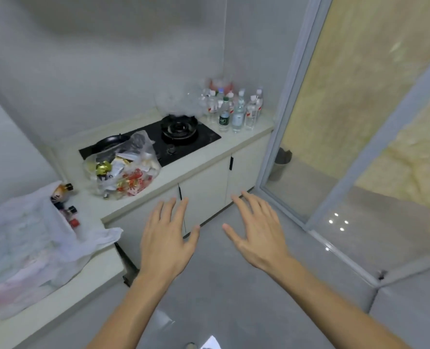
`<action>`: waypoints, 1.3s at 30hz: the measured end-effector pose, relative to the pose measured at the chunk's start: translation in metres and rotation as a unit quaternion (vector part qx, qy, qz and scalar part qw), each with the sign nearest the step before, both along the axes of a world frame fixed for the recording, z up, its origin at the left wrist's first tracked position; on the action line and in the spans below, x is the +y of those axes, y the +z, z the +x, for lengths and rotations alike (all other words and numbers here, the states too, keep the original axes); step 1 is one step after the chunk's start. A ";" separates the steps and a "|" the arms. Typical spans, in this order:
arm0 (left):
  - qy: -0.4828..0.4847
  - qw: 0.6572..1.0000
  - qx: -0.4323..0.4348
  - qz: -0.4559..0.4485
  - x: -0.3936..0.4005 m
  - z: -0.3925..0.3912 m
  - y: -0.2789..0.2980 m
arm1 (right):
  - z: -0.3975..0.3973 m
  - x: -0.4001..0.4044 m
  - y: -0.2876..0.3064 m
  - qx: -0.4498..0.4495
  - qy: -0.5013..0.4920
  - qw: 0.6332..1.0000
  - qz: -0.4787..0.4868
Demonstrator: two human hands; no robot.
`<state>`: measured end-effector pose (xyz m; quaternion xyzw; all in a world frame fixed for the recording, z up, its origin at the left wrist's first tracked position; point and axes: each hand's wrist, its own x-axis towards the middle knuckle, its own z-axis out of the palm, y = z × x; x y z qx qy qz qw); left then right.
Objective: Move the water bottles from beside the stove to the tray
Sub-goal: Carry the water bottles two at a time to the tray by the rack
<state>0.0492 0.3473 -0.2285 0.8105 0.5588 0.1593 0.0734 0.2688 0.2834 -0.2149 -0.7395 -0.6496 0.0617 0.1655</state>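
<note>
Several clear plastic water bottles (234, 110) with white and green caps stand in a cluster on the pale counter, right of the black gas stove (168, 142). My left hand (167, 238) and my right hand (255, 230) hover side by side in front of the lower cabinets, palms down, fingers spread, holding nothing. Both hands are well short of the bottles, below and in front of them. No tray is in view.
A clear bag of rubbish (123, 170) lies on the stove's left part. A white plastic bag (30, 238) with small bottles sits on the near left counter. A glass sliding door (360, 137) stands to the right, with a dark bin (282, 163) behind it. Grey floor lies below.
</note>
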 end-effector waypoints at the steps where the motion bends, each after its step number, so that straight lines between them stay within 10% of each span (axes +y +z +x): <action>1: -0.010 1.000 -0.004 -0.002 0.015 0.005 0.000 | 0.005 0.010 -0.002 0.004 -0.013 1.000 -0.003; 39: 0.005 0.999 0.018 -0.031 0.472 0.347 -0.034 | 0.338 0.484 -0.042 0.071 0.005 0.997 -0.018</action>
